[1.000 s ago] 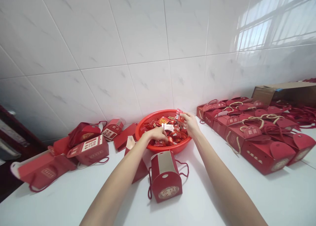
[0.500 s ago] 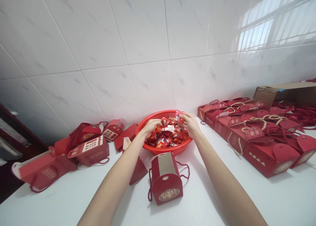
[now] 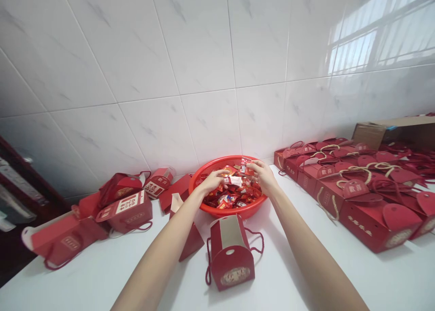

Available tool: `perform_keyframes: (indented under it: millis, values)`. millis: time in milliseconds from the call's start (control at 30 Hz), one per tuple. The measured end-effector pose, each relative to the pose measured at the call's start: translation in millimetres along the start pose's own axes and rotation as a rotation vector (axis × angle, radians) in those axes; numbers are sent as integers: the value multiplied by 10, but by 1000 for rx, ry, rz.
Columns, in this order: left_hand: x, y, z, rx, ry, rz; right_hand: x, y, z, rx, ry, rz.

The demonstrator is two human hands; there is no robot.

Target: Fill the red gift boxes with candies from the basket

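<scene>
A red plastic basket [image 3: 245,210] full of wrapped candies [image 3: 227,199] stands against the wall. My left hand [image 3: 213,182] is over its left side, fingers apart and curved above the candies, near a whitish wrapper [image 3: 234,181]. At the basket's right side, my right hand [image 3: 264,176] pinches a red-and-white candy packet [image 3: 245,167] between thumb and fingers. In front of the basket sits a red gift box [image 3: 232,265] with cord handles and a pale strip along its top. My left forearm partly covers another red box [image 3: 192,242].
Several red boxes [image 3: 125,211] lie loosely on the white table [image 3: 288,274] at left. Rows of closed boxes with rope handles [image 3: 360,220] fill the right side, beside a cardboard carton [image 3: 370,134]. A tiled wall [image 3: 210,125] bounds the back.
My left hand has shifted slightly right over the candies, towards the whitish wrapper. The right hand still holds the packet at the basket's right side. The whole view has shifted a little.
</scene>
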State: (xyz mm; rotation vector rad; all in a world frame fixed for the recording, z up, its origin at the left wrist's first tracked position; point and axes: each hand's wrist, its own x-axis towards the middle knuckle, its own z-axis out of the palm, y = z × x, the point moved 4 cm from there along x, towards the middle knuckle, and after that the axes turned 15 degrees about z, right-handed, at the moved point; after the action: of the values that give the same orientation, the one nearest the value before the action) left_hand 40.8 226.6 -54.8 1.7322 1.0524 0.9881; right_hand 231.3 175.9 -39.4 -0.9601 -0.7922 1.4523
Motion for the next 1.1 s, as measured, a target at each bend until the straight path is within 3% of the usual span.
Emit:
perform_keyframes:
  millis: [233,467,900,1100]
  values:
    - [12,-54,26,-43,8,-92,-2,-9,1,-9,2,-4]
    - [38,-116,-18,41,-22,-42,-4,-12,9,-11,-12,4]
    - [-45,-101,139,424,-381,17,-4,-20,9,69,23,1]
    - [-84,-72,192,663,-435,30,0,-13,13,68,8,-7]
